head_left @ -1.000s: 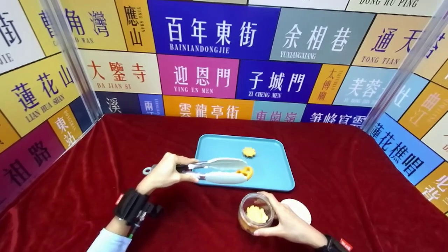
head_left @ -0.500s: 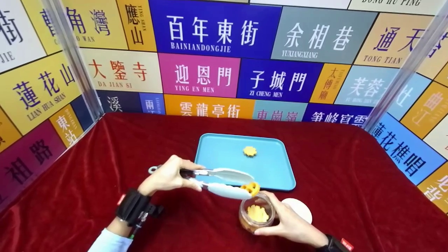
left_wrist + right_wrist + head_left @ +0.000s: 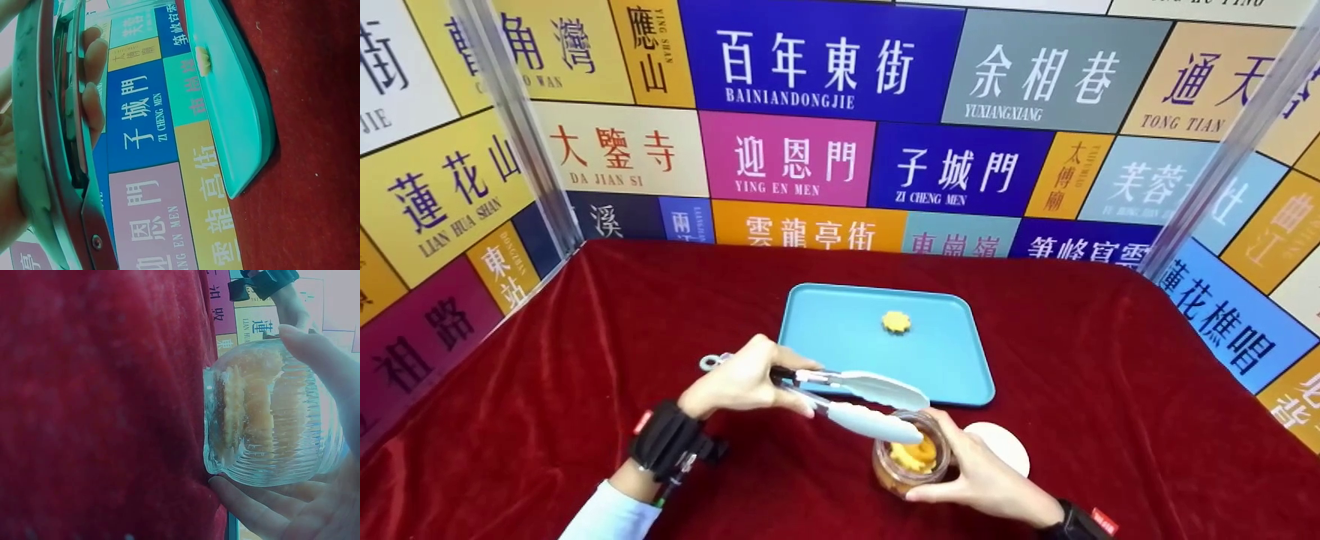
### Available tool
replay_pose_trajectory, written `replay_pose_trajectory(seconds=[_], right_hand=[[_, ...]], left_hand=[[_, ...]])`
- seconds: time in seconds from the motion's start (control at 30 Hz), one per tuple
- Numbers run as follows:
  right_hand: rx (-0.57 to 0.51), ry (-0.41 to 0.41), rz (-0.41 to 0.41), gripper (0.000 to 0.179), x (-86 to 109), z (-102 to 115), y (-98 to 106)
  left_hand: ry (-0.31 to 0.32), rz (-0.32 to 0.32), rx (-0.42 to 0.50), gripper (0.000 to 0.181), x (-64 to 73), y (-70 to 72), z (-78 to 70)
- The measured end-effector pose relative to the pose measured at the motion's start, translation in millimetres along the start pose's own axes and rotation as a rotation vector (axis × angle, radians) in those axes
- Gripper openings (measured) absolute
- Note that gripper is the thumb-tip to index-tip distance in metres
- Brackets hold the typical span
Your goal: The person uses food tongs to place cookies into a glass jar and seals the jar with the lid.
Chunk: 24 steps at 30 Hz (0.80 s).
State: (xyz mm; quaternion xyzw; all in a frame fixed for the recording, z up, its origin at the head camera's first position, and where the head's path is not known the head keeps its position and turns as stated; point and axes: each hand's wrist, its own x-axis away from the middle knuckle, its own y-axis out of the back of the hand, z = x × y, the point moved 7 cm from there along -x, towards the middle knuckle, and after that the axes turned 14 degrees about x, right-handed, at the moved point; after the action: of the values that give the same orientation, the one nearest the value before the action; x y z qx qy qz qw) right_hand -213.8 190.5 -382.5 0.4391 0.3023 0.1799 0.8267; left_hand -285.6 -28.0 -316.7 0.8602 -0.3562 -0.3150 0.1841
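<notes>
In the head view my left hand (image 3: 742,379) holds a pair of tongs (image 3: 874,421) by the handles, their pale scalloped tips apart over the mouth of a clear jar (image 3: 891,478). Just below the tips, an orange cookie (image 3: 922,448) with holes lies inside the jar on paler cookies. My right hand (image 3: 986,480) grips the jar from the right side. The right wrist view shows the ribbed glass jar (image 3: 292,461) standing on the cloth, several cookies stacked in it. Close up in the left wrist view, the tongs (image 3: 34,129) cross the palm and fingers.
A blue tray (image 3: 840,337) lies beyond the hands, bearing one scalloped yellow cookie (image 3: 896,322). Right of the jar, partly behind my right hand, is a round white lid (image 3: 1006,451). Dark red cloth (image 3: 675,300) covers the table; a wall of colourful signs stands behind.
My left hand has moved the tongs rightward and toward me, from over the tray to the jar. The orange cookie between their tips is now in the jar. My right hand stays.
</notes>
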Motion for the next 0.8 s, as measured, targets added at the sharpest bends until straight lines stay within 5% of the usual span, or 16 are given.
replay_pose_trajectory(seconds=[0.27,0.5,0.8], right_hand=[[0.012,-0.016,-0.011,0.075,-0.2,3.1,3.3],[0.007,-0.024,-0.015,0.076,-0.1,2.6,4.3],[0.007,-0.021,-0.014,0.075,-0.9,5.3,5.1]], left_hand=[[0.049,-0.044,-0.045,0.05,-1.0,-0.1,6.1],[0.15,-0.265,-0.177,0.049,-9.2,9.3,23.2],[0.432,-0.455,-0.374,0.038,-24.4,11.7,53.1]])
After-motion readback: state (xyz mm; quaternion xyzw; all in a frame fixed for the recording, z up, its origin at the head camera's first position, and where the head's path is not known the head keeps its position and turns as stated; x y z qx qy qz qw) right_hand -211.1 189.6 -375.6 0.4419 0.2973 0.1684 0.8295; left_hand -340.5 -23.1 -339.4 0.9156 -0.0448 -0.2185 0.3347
